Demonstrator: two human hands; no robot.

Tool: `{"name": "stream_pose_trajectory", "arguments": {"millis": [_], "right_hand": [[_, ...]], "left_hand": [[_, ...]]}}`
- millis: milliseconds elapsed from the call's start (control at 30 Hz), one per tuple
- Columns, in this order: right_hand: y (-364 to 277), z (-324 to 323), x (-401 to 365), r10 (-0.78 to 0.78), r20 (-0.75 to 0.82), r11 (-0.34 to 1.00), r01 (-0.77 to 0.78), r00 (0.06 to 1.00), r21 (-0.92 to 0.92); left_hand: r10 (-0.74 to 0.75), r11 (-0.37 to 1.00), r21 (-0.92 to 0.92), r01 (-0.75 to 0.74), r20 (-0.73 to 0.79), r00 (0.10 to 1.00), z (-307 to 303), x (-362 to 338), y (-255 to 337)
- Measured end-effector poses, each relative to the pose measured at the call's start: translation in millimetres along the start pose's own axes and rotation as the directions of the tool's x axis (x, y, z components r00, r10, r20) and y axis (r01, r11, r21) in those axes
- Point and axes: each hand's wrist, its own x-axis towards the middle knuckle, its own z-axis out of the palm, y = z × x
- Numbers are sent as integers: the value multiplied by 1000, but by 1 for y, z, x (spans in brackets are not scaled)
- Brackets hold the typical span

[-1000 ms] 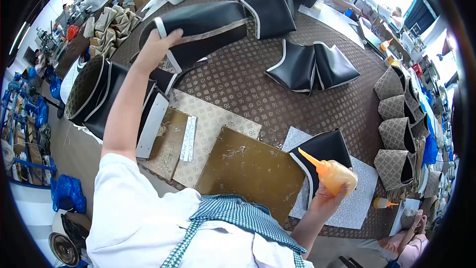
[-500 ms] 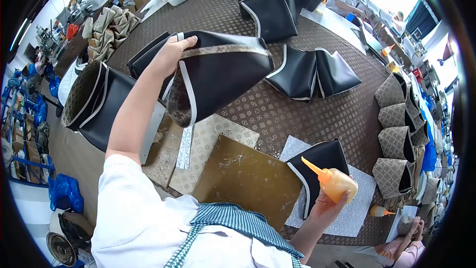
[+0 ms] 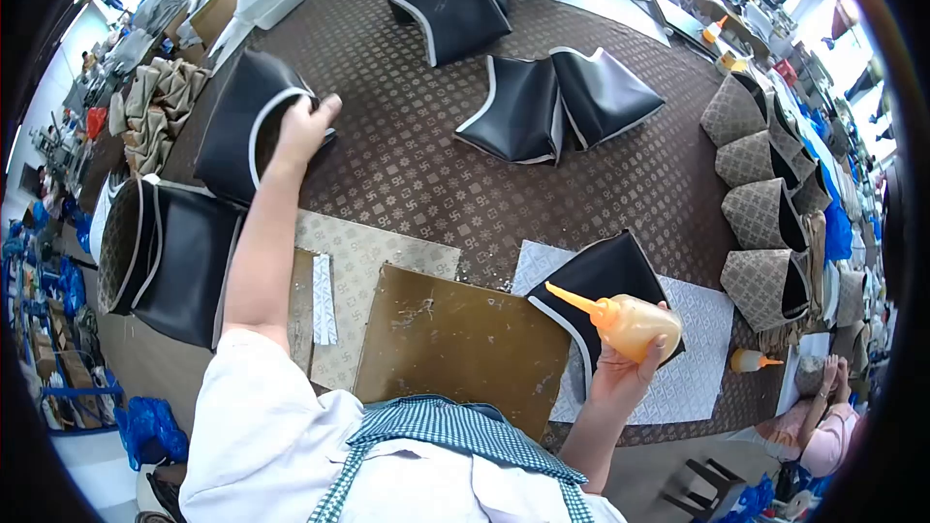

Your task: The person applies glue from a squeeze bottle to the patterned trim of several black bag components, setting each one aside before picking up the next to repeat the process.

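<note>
The big table [image 3: 407, 155] holds the black bag [image 3: 229, 131], its mouth by the left hand's [image 3: 301, 134] fingers, maybe for easy grabbing; I can't tell if they pinch. That arm reaches out. The right hand's [image 3: 620, 380] fingers hug the bottle [image 3: 635, 326], tip slanted up, perhaps against drips, arm near the tummy.

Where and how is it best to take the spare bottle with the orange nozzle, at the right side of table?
I would grip the spare bottle around its wide body, coming from the left: the thin orange nozzle points right, so this side should keep fingers off it.
</note>
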Motion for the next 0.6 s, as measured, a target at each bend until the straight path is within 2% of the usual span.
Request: {"name": "stream_pose_trajectory", "arguments": {"millis": [33,67,100,133,167,233,333,400,500,533,600], "right_hand": [[0,0,2,0,-14,1000,1,1000,12],[1,1,4,3,-26,1000,-2,1000,24],[1,-2,8,10,-26,1000,-10,1000,25],[1,-3,12,6,-52,1000,-5,999,25],[1,-4,15,2,-74,1000,-1,997,22],[1,-4,22,0,-99,1000,1,995,8],[3,-13,32,-20,-137,999,13,990,-49],[2,-17,37,-8,-131,996,-3,991,-89],[8,-13,44,-43,-176,998,32,983,-62],[10,-12,46,-43,-175,997,32,984,-67],[13,-10,48,-37,-172,997,24,984,-76]], "left_hand": [[-30,999,-10,30,14,999,46,-2,-35],[9,999,-34,-8,29,1000,84,-22,-38],[-71,995,-56,86,232,970,109,-30,-38],[20,1000,19,-24,189,982,144,-35,-51],[-1,999,48,-11,235,972,168,-37,-44],[-14,1000,7,12,236,972,212,-27,-32],[123,989,70,-133,137,983,267,10,-26],[-69,964,265,4,237,969,284,27,-12],[-122,884,468,7,217,968,295,29,-3],[-147,897,439,56,178,973,298,28,-5],[-259,936,314,158,312,914,289,24,-6]]}}
